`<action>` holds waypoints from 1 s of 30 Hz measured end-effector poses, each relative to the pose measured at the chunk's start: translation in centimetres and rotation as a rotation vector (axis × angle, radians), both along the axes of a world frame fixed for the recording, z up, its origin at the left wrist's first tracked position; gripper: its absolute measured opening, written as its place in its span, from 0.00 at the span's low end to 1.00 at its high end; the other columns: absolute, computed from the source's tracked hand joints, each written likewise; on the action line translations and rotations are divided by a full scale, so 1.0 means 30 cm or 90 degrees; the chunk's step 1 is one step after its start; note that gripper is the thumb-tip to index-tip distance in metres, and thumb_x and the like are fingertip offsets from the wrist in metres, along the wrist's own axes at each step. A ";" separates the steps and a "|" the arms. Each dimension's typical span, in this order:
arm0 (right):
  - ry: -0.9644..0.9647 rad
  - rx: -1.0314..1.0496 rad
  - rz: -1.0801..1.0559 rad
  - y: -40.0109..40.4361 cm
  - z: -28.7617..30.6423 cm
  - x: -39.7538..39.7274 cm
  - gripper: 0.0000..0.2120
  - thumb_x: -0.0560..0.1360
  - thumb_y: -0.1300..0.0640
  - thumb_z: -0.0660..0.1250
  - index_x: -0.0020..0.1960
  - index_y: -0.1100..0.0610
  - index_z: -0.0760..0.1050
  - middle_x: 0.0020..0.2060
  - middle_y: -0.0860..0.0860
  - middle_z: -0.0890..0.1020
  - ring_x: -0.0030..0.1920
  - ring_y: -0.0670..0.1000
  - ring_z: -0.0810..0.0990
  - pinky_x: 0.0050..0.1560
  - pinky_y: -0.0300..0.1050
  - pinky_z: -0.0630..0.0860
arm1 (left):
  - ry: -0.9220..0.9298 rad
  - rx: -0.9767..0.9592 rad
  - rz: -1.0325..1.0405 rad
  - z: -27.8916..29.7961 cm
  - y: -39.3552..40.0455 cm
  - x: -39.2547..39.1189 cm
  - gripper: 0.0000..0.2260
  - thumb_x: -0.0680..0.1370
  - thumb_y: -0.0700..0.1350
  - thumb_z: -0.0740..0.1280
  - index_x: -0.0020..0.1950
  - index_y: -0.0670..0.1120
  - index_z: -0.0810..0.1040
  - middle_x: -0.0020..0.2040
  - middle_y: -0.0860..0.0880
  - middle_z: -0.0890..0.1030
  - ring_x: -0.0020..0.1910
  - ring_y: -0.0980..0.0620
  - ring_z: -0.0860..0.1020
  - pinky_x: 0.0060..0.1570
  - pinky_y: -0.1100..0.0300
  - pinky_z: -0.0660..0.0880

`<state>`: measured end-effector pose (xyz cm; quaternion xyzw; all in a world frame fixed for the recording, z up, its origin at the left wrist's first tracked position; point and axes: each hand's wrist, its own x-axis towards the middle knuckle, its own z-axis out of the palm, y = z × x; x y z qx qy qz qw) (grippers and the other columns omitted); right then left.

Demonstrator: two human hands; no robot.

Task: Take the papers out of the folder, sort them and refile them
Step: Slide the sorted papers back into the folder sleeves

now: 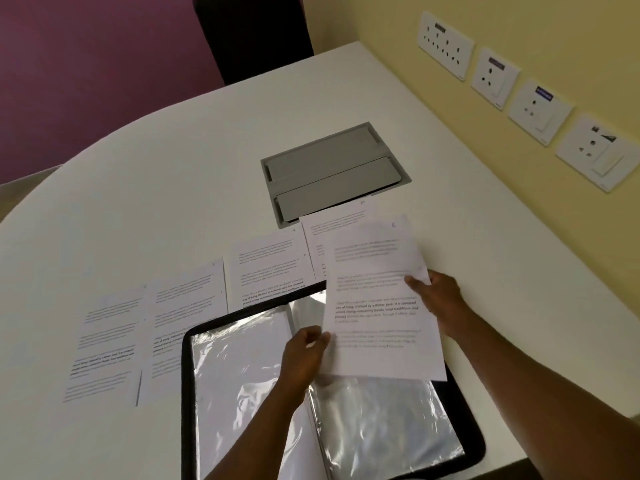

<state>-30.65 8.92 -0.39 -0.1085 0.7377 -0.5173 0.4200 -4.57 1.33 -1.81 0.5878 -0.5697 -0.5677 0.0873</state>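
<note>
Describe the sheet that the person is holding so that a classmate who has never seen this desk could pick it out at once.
Start at the open black folder with shiny plastic sleeves at the near edge of the white table. Above its right half, the held sheet is gripped by the left hand and right hand. Unlike the sheets lying flat in a row, it is lifted off the table.

We have a single view, taken from the person's head. It looks forward and steeply down onto the white table (173, 188), close above its near edge, with both forearms entering from the bottom. The far edge curves across the top; the right edge meets the yellow wall (519, 26).
</note>
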 end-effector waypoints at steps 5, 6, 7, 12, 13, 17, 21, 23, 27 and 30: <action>0.020 -0.037 -0.074 -0.063 0.036 -0.115 0.12 0.75 0.55 0.71 0.58 0.55 0.79 0.49 0.54 0.84 0.43 0.52 0.83 0.44 0.45 0.80 | -0.276 -0.326 -0.299 -0.098 -0.138 -0.051 0.24 0.76 0.52 0.64 0.71 0.49 0.68 0.69 0.50 0.73 0.66 0.48 0.72 0.63 0.52 0.72; 0.022 -0.046 -0.084 -0.073 0.043 -0.131 0.12 0.76 0.55 0.71 0.58 0.54 0.79 0.48 0.53 0.83 0.41 0.50 0.82 0.40 0.41 0.79 | -0.302 -0.354 -0.343 -0.113 -0.157 -0.068 0.25 0.76 0.52 0.64 0.71 0.49 0.67 0.70 0.49 0.72 0.67 0.48 0.71 0.63 0.51 0.72; 0.025 -0.055 -0.093 -0.079 0.052 -0.144 0.11 0.76 0.55 0.70 0.58 0.53 0.78 0.47 0.52 0.83 0.39 0.48 0.81 0.34 0.37 0.78 | -0.325 -0.377 -0.378 -0.124 -0.169 -0.086 0.25 0.75 0.51 0.65 0.71 0.49 0.66 0.70 0.49 0.71 0.67 0.47 0.71 0.63 0.51 0.72; 0.016 -0.072 -0.154 -0.099 0.044 -0.193 0.09 0.77 0.57 0.69 0.57 0.54 0.78 0.44 0.49 0.82 0.38 0.45 0.80 0.28 0.33 0.74 | -0.376 -0.468 -0.430 -0.136 -0.204 -0.156 0.18 0.77 0.46 0.61 0.67 0.48 0.70 0.63 0.47 0.73 0.61 0.46 0.73 0.57 0.53 0.72; 0.010 -0.071 -0.167 -0.100 0.037 -0.200 0.10 0.77 0.57 0.69 0.58 0.55 0.79 0.46 0.50 0.83 0.40 0.47 0.81 0.32 0.36 0.77 | -0.379 -0.474 -0.426 -0.136 -0.208 -0.161 0.17 0.77 0.45 0.61 0.66 0.48 0.71 0.60 0.46 0.74 0.59 0.45 0.73 0.55 0.53 0.72; -0.013 -0.063 -0.212 -0.108 0.011 -0.225 0.06 0.76 0.56 0.70 0.53 0.53 0.80 0.48 0.53 0.84 0.44 0.52 0.82 0.47 0.51 0.80 | -0.363 -0.544 -0.410 -0.150 -0.213 -0.167 0.13 0.73 0.38 0.66 0.57 0.46 0.80 0.45 0.45 0.80 0.45 0.42 0.79 0.43 0.52 0.74; -0.022 -0.059 -0.227 -0.130 0.004 -0.250 0.02 0.76 0.56 0.70 0.47 0.49 0.80 0.44 0.50 0.83 0.43 0.52 0.81 0.48 0.55 0.80 | -0.327 -0.504 -0.398 -0.152 -0.235 -0.176 0.12 0.73 0.40 0.67 0.56 0.47 0.82 0.47 0.46 0.80 0.49 0.44 0.77 0.48 0.52 0.72; -0.030 -0.062 -0.233 -0.149 0.011 -0.259 0.02 0.76 0.56 0.70 0.48 0.50 0.80 0.45 0.50 0.83 0.42 0.51 0.82 0.45 0.52 0.80 | -0.307 -0.468 -0.401 -0.143 -0.254 -0.189 0.09 0.75 0.42 0.66 0.53 0.46 0.82 0.51 0.46 0.78 0.53 0.45 0.74 0.50 0.53 0.71; -0.031 -0.070 -0.231 -0.187 0.021 -0.282 0.01 0.76 0.54 0.70 0.48 0.49 0.80 0.45 0.49 0.84 0.44 0.51 0.83 0.46 0.53 0.81 | -0.293 -0.450 -0.417 -0.123 -0.292 -0.211 0.08 0.75 0.47 0.69 0.51 0.47 0.80 0.53 0.47 0.76 0.52 0.47 0.74 0.52 0.54 0.72; -0.060 -0.081 -0.246 -0.210 0.036 -0.300 0.04 0.77 0.54 0.69 0.51 0.50 0.79 0.46 0.48 0.83 0.43 0.49 0.83 0.39 0.47 0.81 | -0.298 -0.393 -0.418 -0.098 -0.330 -0.226 0.09 0.73 0.51 0.70 0.49 0.48 0.81 0.50 0.48 0.78 0.50 0.48 0.77 0.49 0.54 0.73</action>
